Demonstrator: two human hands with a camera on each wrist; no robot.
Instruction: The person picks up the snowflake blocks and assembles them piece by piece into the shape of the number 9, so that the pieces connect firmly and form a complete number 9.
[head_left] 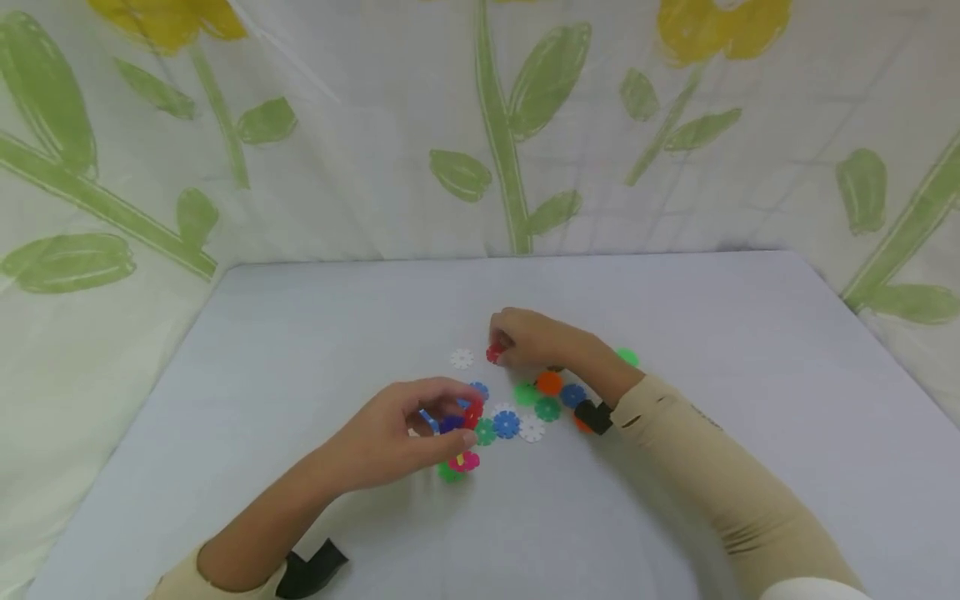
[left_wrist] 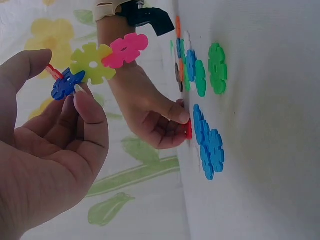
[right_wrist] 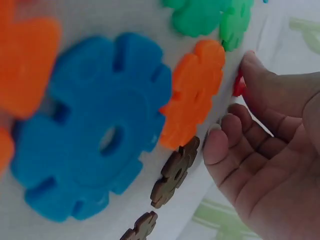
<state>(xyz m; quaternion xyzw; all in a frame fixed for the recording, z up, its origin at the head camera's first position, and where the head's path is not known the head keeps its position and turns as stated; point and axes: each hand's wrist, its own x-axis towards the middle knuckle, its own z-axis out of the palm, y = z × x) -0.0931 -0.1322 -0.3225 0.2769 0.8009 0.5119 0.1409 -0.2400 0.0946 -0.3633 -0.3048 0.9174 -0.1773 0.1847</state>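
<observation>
White tbl (head_left: 337, 317): L hand (head_left: 393, 433) pinching linked discs (left_wrist: 97, 56); R hand (head_left: 528, 336) pinching red disc (head_left: 492, 354).

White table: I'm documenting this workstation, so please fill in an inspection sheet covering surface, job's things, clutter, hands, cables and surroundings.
Surface: white table, pale and smooth-looking.
Job's things: joined disc cluster in red, dark blue, yellow and pink, held off the table; single red disc; other discs in orange, green, blue, white and brown lying on the table.
Clutter: nothing seen besides the discs.
Hands: left hand holds the disc cluster; right hand pinches the single red disc at the table surface.
Cables: nothing seen.
Surroundings: pale backdrop with green leaves and yellow flowers.
</observation>
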